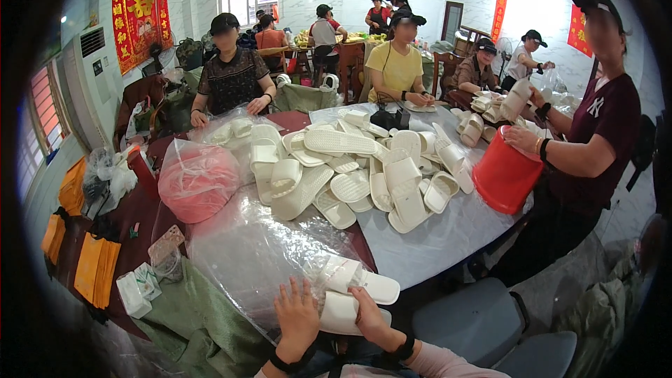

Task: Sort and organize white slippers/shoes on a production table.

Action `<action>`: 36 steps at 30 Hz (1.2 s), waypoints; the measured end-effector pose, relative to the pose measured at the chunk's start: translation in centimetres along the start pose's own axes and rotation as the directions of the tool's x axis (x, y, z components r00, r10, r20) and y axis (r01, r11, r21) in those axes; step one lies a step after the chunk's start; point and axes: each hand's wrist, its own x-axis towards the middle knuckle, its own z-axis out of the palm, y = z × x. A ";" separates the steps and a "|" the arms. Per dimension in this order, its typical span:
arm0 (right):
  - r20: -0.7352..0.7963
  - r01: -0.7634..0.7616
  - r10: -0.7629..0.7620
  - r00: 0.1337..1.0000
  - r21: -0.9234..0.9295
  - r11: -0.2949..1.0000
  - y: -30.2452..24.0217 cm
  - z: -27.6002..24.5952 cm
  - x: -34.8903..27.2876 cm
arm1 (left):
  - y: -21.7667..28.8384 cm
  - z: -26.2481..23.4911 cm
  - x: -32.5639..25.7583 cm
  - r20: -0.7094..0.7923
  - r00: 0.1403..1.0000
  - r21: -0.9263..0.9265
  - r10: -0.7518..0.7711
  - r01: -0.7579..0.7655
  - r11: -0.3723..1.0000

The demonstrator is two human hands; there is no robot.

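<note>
Close to me, at the near table edge, lie two white slippers (pixel 381 287) side by side. My right hand (pixel 376 318) is closed on the nearer slipper (pixel 341 313), thumb and fingers at its strap end. Left of it, my left hand (pixel 297 313) is open, fingers spread over clear plastic bags (pixel 245 248) on the table. Clear film shows around the strap of the farther slipper; whether it is inside a bag I cannot tell. Beyond the bags rises a large heap of white slippers (pixel 371 161).
A pink bundle in clear plastic (pixel 199 180) sits left of the heap; a red bucket (pixel 505 171) stands right, beside a standing person (pixel 595 126). Other people sit around the table. A tissue pack (pixel 143 283) and phone (pixel 166 243) lie left. A grey chair (pixel 469 322) is near right.
</note>
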 end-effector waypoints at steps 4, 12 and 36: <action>0.103 -0.023 0.020 0.995 0.031 0.999 -0.8 2.1 -1.6 | 0.4 -0.4 0.1 -0.109 0.994 0.060 0.030 -0.024 0.998; 0.254 -0.208 0.172 0.952 0.121 0.971 -0.8 2.4 -1.9 | 1.5 -0.6 0.8 -0.098 0.988 -0.023 0.117 -0.120 0.993; 0.203 0.052 -0.142 0.969 0.393 0.918 -1.5 2.7 -1.6 | -3.7 -2.6 -0.1 -0.297 0.787 -0.843 -0.541 0.050 0.535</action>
